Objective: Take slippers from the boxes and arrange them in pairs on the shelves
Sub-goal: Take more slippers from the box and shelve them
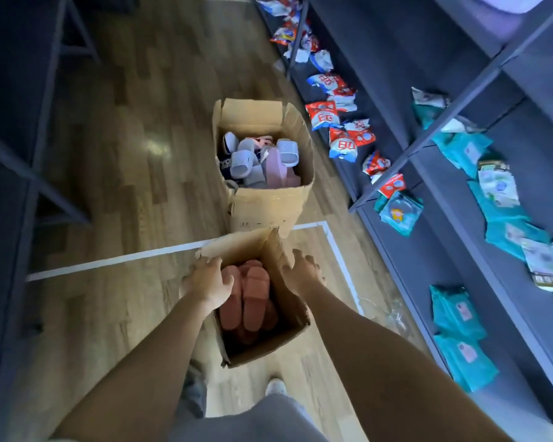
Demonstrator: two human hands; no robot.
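- Cardboard near box (264, 347) stands on the floor and holds salmon-pink slippers (253, 291); the far box (268, 205) holds lilac and grey ones.
- The left hand (208, 282) and right hand (300, 269), fingers spread and grasping nothing, press the near box's flaps apart.
- The step is likely opening the box; next comes reaching in for a matched pair.
- The bold characters on the red-white packets (323, 113) and the far box's print aren't legible.
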